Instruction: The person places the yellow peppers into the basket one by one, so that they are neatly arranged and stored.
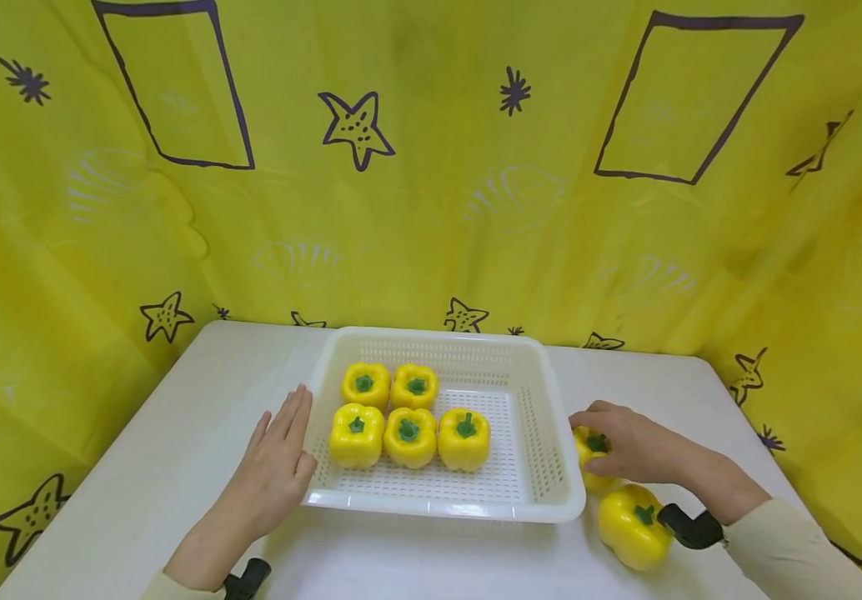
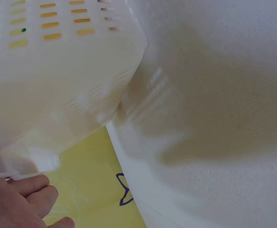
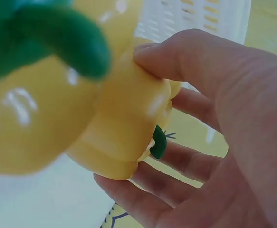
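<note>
In the head view, a white perforated basket (image 1: 442,506) holds several yellow bell peppers (image 1: 410,450) with green stems, in two rows toward its left. My left hand (image 1: 272,477) lies along the basket's left side, fingers extended; its fingers (image 2: 41,194) show just under the rim in the left wrist view. Beside the basket's right wall, my right hand (image 1: 644,446) grips a yellow bell pepper (image 3: 124,114), thumb on one side and fingers round the other. Another yellow bell pepper (image 1: 629,537) sits on the table below the right hand, close to the wrist.
The white table (image 1: 236,375) runs up to a yellow curtain (image 1: 431,208) printed with stars and frames, which encloses the back and sides. Inside the basket, the bare slotted floor (image 1: 502,417) shows at the right. Dark straps (image 1: 692,527) sit at both wrists.
</note>
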Tool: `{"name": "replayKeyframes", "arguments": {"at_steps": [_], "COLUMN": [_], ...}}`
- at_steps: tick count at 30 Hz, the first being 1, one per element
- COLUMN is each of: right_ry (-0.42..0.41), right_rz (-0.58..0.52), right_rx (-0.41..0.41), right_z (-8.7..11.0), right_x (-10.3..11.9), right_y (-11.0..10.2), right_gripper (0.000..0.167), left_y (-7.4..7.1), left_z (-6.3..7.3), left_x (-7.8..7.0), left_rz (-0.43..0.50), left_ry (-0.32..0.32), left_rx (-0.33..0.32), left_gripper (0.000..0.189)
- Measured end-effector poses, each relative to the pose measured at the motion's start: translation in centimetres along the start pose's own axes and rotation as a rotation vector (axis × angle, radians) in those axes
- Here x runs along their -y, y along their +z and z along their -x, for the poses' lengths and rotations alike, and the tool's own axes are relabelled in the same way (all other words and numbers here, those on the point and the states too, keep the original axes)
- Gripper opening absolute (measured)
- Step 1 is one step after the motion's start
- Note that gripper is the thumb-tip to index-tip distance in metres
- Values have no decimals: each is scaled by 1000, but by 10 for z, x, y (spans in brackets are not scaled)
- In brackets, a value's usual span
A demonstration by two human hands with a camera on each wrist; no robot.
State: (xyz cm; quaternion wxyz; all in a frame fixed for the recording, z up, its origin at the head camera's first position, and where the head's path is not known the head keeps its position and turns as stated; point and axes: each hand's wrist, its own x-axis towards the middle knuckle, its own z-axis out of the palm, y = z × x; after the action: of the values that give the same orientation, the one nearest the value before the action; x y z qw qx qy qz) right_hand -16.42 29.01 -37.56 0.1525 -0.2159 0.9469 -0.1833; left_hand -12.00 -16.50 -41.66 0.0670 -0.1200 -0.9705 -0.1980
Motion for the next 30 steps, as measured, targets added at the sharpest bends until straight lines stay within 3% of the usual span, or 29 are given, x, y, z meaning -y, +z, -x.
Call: {"name": "replayKeyframes", "arguments": {"at_steps": [17, 30], "right_ry": [-45, -106], "right_rz": [29, 121], "right_rx": [-33, -108], "right_z": [3, 4], "right_x": [2, 7], "right_y": [-20, -36], "right_gripper": [38, 38], "left_y": [1, 0], "left_z": [0, 1], "left_x": [1, 1], "left_rz": [10, 15], "left_ry": [-2, 15], "left_rx": [1, -18], "left_gripper": [70, 70]}}
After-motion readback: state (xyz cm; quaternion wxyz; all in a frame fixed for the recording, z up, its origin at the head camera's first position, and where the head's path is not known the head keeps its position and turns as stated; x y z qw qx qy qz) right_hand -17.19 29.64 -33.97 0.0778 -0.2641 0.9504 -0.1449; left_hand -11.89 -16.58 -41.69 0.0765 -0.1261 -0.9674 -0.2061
